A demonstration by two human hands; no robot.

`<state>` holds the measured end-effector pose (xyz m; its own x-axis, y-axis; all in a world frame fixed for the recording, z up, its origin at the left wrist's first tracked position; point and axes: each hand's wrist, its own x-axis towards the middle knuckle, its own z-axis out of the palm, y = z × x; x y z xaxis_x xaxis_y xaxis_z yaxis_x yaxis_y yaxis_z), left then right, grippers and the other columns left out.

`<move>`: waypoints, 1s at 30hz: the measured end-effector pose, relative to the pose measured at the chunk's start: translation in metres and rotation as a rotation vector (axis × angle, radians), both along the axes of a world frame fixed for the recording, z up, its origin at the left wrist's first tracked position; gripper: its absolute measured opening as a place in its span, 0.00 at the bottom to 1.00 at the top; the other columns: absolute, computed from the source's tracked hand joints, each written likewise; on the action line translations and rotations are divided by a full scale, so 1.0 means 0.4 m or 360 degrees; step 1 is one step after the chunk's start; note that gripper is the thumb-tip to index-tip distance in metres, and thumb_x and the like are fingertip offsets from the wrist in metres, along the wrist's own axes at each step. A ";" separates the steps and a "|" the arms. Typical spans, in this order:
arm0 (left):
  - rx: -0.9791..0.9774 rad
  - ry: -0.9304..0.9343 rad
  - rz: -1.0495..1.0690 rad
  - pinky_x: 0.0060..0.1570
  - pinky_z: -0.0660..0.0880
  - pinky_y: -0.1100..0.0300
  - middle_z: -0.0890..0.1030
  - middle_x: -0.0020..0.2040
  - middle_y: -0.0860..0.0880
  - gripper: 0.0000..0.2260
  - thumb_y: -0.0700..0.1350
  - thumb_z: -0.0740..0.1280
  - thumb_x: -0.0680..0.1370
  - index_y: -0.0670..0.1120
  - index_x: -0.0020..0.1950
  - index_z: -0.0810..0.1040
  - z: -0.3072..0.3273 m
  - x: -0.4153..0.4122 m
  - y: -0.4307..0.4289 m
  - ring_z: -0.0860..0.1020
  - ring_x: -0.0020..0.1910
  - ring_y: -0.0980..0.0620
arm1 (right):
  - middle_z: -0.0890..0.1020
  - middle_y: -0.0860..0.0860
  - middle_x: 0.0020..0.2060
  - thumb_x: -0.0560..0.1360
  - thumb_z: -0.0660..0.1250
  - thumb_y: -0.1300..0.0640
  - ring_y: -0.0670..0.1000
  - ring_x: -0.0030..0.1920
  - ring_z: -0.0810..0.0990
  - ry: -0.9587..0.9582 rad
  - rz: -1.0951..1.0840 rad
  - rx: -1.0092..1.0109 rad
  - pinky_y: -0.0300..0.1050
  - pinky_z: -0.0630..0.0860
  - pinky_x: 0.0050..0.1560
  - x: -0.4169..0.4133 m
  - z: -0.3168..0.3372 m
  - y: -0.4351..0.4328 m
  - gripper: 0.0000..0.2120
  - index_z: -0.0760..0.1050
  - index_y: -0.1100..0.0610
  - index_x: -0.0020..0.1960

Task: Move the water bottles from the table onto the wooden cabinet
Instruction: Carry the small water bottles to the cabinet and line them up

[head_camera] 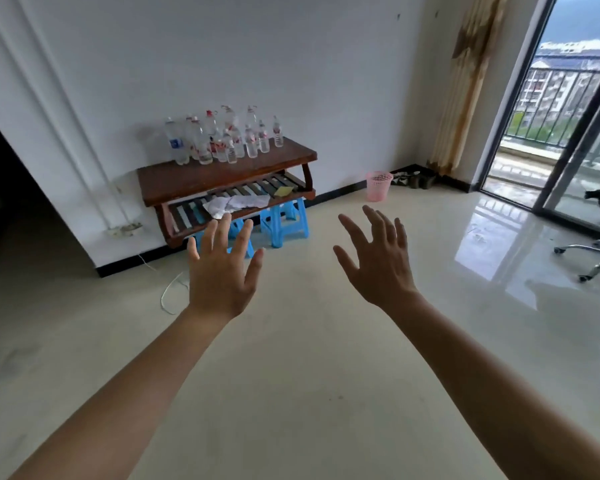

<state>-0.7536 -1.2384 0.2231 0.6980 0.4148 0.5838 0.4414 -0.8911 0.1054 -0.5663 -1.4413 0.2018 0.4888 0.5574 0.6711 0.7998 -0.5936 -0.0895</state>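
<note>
Several clear plastic water bottles (222, 136) stand upright in a cluster on the top of a dark wooden cabinet (194, 180) against the white wall. Most carry red and white labels; one at the left has a blue label (176, 143). My left hand (219, 271) is stretched out in front of me with its fingers spread, holding nothing. My right hand (378, 258) is held out beside it, fingers also spread and empty. Both hands are in mid-air over the floor, well short of the cabinet.
The cabinet has a slatted lower shelf with crumpled white paper (232, 204) and rests on blue plastic stools (284, 220). A pink wastebasket (378, 185) stands by the wall, shoes beyond it. An office chair base (593, 254) sits right, near the balcony door. A white cable (170, 292) lies on the floor.
</note>
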 end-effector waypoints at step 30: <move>-0.0097 0.0316 0.0340 0.68 0.62 0.31 0.63 0.78 0.39 0.29 0.62 0.47 0.82 0.49 0.78 0.64 -0.072 1.374 1.311 0.63 0.75 0.37 | 0.66 0.60 0.75 0.81 0.55 0.36 0.64 0.73 0.67 0.0198 0.0262 -0.0096 0.69 0.62 0.74 1.418 -0.068 1.387 0.30 0.65 0.49 0.78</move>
<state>-0.2040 -0.7141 0.1943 0.6891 0.5949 0.4138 0.6358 -0.7703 0.0486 0.0010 -0.8864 0.1744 0.4647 0.6738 0.5745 0.8714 -0.4630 -0.1619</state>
